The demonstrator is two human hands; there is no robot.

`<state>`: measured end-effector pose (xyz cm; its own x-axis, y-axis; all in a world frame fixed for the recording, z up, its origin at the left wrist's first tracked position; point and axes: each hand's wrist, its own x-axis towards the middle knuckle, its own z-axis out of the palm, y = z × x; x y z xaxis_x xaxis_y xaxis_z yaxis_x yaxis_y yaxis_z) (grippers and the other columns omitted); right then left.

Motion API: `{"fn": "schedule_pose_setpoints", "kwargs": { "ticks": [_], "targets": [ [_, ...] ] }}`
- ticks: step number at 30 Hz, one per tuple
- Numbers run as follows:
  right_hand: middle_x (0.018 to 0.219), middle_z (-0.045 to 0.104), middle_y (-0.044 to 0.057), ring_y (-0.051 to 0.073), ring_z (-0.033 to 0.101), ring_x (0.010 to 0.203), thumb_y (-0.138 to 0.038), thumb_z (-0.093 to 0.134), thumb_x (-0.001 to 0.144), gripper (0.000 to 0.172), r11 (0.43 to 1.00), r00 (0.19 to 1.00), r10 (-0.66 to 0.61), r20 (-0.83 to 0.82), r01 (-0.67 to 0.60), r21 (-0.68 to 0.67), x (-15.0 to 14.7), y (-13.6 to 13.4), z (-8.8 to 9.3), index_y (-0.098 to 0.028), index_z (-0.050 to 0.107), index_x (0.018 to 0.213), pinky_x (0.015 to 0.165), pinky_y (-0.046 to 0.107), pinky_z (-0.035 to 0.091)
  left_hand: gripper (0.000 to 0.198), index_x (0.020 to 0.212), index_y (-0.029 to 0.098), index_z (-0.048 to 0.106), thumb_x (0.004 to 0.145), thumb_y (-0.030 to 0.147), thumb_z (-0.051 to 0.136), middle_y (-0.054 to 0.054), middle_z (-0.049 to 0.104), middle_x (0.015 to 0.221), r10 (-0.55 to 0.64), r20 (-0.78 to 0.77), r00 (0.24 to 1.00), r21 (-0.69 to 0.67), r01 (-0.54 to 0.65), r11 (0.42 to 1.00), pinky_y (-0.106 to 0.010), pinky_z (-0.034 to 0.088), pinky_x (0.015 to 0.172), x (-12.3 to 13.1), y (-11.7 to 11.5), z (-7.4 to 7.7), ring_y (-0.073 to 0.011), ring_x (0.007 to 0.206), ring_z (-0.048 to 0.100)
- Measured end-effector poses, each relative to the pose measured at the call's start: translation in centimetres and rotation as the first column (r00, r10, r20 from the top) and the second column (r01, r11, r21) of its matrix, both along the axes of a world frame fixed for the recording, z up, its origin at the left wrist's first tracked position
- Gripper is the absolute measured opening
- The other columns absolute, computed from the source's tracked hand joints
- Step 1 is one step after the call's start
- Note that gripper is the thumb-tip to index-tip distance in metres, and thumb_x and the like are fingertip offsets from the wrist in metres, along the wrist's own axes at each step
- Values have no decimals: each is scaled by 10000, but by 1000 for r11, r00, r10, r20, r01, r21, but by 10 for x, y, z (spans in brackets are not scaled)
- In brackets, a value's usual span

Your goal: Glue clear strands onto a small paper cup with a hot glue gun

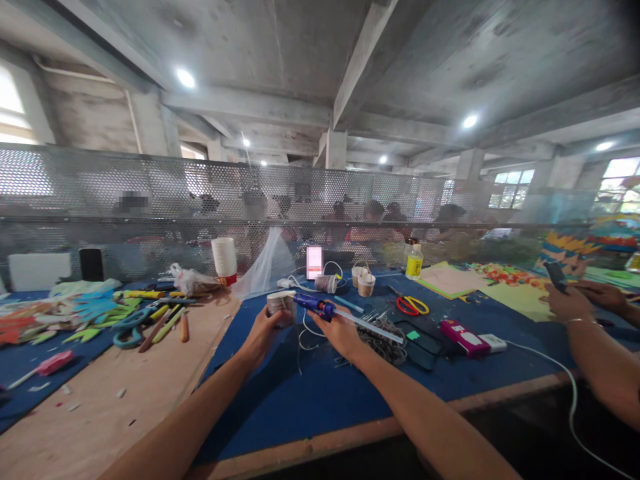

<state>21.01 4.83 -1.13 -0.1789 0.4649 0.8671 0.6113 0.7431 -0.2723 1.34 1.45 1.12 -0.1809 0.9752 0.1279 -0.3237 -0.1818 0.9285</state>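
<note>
Paper cup (280,305), apparently twine-wrapped, above desk (300,413), well in from front edge. Left hand (262,335): fingers pinching cup side. Right hand (344,331): fingers closed round blue glue gun (314,305). Cup likely light, crushable; best held low, lightly.

Remotely, I saw the cup (280,302) left of the glue gun (309,303), scissors (413,305) farther right, a bottle (415,263) behind the scissors.
</note>
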Motion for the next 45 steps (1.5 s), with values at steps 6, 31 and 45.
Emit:
{"fn": "schedule_pose_setpoints", "kwargs": {
  "ticks": [6,31,45],
  "targets": [
    [778,760,62,232,738,725,-430,682,967,273,999,1000,19,0,-19,-26,1,-2,2,-192,740,847,719,301,578,485,1045,146,729,591,259,858,-65,755,912,-12,-14,1000,29,12,1000,-341,553,802,-3,5,-6,-218,830,701],
    [796,769,66,223,737,728,-410,701,953,242,1000,1000,-1,-4,1,-24,2,-2,2,-192,748,860,722,295,573,465,1063,142,731,629,256,850,-88,769,974,-49,4,999,24,49,999,-348,558,843,-4,4,-5,-224,873,715],
    [808,777,74,237,746,746,-444,701,949,271,1000,1000,-29,-8,29,-6,2,1,1,-199,751,845,736,307,588,414,978,124,740,598,248,850,-91,767,921,-57,28,998,9,57,998,-352,567,842,-4,5,-4,-224,848,715]
  ]
}}
